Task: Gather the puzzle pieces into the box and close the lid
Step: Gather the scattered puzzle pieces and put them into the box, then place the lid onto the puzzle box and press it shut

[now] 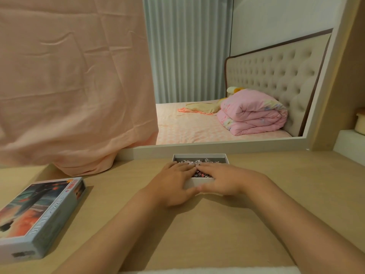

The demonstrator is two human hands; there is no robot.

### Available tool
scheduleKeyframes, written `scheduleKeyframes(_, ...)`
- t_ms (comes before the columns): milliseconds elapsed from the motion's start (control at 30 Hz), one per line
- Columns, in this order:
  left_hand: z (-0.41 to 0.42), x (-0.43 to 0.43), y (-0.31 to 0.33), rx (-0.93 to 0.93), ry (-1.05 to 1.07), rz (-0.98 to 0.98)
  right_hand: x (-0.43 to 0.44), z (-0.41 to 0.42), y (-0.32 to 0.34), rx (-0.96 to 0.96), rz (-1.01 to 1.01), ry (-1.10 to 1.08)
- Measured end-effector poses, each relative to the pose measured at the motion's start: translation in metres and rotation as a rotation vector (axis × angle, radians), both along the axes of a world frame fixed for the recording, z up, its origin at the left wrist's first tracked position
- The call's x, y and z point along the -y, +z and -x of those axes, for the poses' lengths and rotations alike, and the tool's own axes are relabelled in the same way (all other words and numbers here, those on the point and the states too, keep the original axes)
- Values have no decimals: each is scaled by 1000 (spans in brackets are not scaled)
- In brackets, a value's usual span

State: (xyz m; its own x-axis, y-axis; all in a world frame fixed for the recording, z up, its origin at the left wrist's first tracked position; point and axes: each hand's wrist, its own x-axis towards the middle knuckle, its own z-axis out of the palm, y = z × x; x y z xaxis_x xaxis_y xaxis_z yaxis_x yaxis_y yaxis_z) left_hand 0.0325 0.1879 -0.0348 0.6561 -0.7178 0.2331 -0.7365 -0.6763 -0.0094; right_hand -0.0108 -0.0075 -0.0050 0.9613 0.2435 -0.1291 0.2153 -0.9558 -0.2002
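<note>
Puzzle pieces [197, 161], shallow rectangular white cardboard box [198, 182]

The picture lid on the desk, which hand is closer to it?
Left. The left hand lies on the open box, on the side toward the picture lid; the right hand lies on the box too, farther from it.

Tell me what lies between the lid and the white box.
Head view: bare desk runs from the lid to the left hand, which rests on the white box.
</note>
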Motion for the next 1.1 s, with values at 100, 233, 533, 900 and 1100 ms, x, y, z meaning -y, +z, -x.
scheduleKeyframes(100,-7,5,9,-103,39,-30,2,-1,-5,67,100,-24)
scheduleKeyframes(233,-15,8,14,-281,148,34,12,0,-2,125,-134,-72)
scheduleKeyframes(533,0,0,10,-348,202,108,4,2,-2,150,-209,5)
scheduleKeyframes(900,24,-110,45,-78,461,171,-110,14,27,257,-241,149)
scheduleKeyframes(1100,36,-204,38,-69,814,-12,-218,1,15,196,-205,311)
